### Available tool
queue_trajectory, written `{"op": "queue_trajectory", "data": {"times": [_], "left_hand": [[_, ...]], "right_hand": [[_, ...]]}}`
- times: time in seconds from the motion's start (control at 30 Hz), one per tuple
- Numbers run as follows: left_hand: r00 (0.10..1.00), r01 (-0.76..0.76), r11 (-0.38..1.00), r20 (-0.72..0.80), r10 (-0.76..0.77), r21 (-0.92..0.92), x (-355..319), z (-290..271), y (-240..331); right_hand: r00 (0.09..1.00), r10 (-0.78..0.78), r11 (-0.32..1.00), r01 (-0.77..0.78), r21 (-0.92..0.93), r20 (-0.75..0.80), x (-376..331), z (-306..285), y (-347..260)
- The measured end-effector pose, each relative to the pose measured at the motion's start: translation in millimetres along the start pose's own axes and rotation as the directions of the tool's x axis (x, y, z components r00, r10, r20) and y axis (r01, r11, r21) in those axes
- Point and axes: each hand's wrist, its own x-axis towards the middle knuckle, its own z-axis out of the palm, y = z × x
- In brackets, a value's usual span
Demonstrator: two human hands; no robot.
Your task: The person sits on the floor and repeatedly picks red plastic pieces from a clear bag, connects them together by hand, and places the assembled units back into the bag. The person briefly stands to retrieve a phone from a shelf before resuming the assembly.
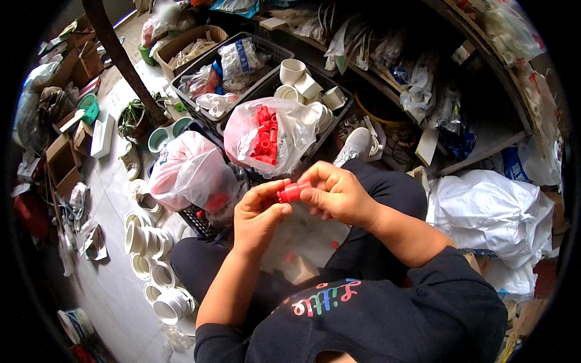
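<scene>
My left hand (257,212) and my right hand (336,193) meet in front of me, both pinching a small red plastic fitting (293,192) between the fingertips. Just beyond the hands an open clear plastic bag (290,130) shows several more red fittings (264,140) inside. A second, tied bag (190,172) with reddish contents lies to the left of it. I sit with dark-trousered legs folded under the hands.
Black plastic crates (266,51) behind the bags hold white pipe fittings (302,85) and bagged parts. White fittings (154,266) lie on the tiled floor at left. A large white bag (490,212) is at right. Cluttered shelves (460,91) stand behind.
</scene>
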Motion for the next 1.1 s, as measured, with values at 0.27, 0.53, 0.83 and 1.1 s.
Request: {"op": "queue_trajectory", "data": {"times": [0.27, 0.53, 0.83, 1.1], "left_hand": [[0.998, 0.048, 0.999, 0.031, -0.047, -0.014, 0.3, 2.0, 1.2], [0.997, -0.046, 0.999, 0.066, 0.046, -0.007, 0.7, 2.1, -5.3], [0.989, -0.128, 0.991, 0.084, 0.124, 0.049, 1.4, 0.6, -7.1], [0.984, -0.151, 0.988, 0.107, 0.146, 0.042, 2.6, 0.1, -9.6]], "right_hand": [[0.98, -0.199, 0.967, 0.197, 0.163, -0.001, 1.9, 0.7, 10.2], [0.964, -0.264, 0.953, 0.264, 0.147, -0.018, 4.9, 2.9, 14.3], [0.973, -0.229, 0.968, 0.226, 0.113, 0.014, 1.2, -1.0, 6.2], [0.967, -0.253, 0.963, 0.253, 0.089, -0.015, 4.9, -3.0, 12.9]]}}
